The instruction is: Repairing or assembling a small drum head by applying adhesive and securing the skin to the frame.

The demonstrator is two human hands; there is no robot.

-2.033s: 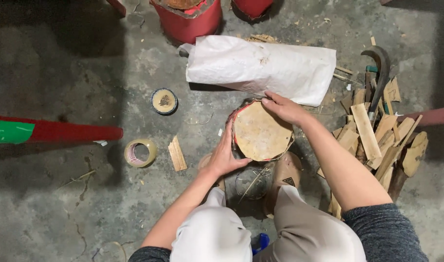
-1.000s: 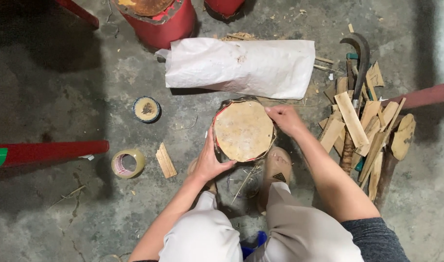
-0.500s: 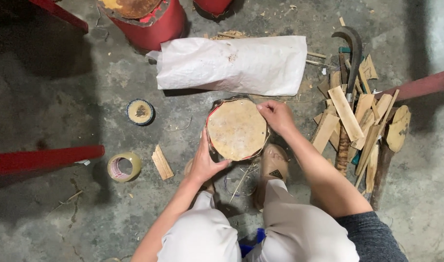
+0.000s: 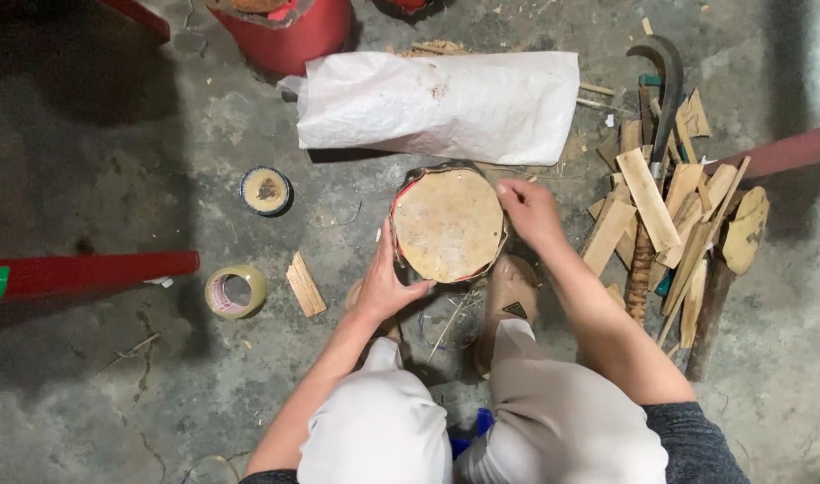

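Down low, on a cracked grey concrete floor (image 4: pixel 114 161) strewn with chips and straw. Left hand (image 4: pixel 388 282) cupped around the lower-left rim of a small round drum (image 4: pixel 448 224), right hand (image 4: pixel 528 211) curled over its upper-right edge, the drum held flat-face up between the feet. Behind it a white woven sack (image 4: pixel 446 103) and a red bucket (image 4: pixel 293 36); to the right, a heap of wood offcuts (image 4: pixel 670 215) with a curved blade (image 4: pixel 670 81); to the left, two tape rolls (image 4: pixel 235 291) and a red bar (image 4: pixel 87 269).

A white sack (image 4: pixel 446 106), tape roll (image 4: pixel 235 291), red bucket (image 4: pixel 293 31) and wood offcuts (image 4: pixel 670 215) lie on concrete.
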